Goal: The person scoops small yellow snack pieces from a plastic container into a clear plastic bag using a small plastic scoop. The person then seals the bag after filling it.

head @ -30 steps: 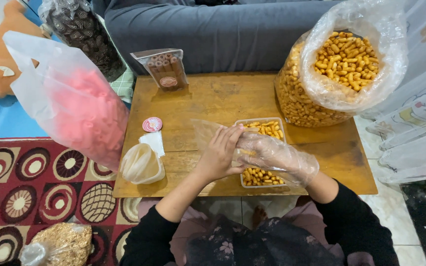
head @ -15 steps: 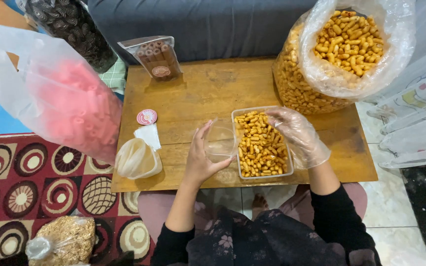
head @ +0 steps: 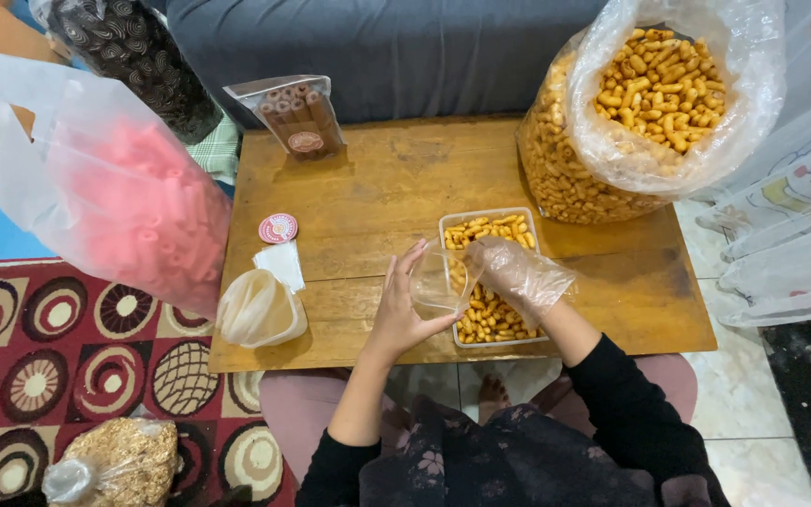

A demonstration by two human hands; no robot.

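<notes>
The bare left hand holds a small clear plastic bag by its side, fingers spread around it, so that the mouth of the bag stays open toward the other hand. The right hand, covered by a thin transparent plastic glove, is half closed at the mouth of this bag, directly above the rectangular clear plastic container full of golden finger-shaped snacks; I judge the glove keeps the food clean. Whether the gloved fingers pinch snacks or only the bag edge, I cannot tell. The container lies near the front edge of the low wooden table, close to the person.

At the back right corner stands a large clear sack of the same golden snacks, rolled open. At the front left corner lies a bundle of empty thin plastic bags, with a round red-and-white sticker behind it. A big translucent bag of pink ring snacks hides the left edge of the table. A dark patterned bag is cut off at the top.
</notes>
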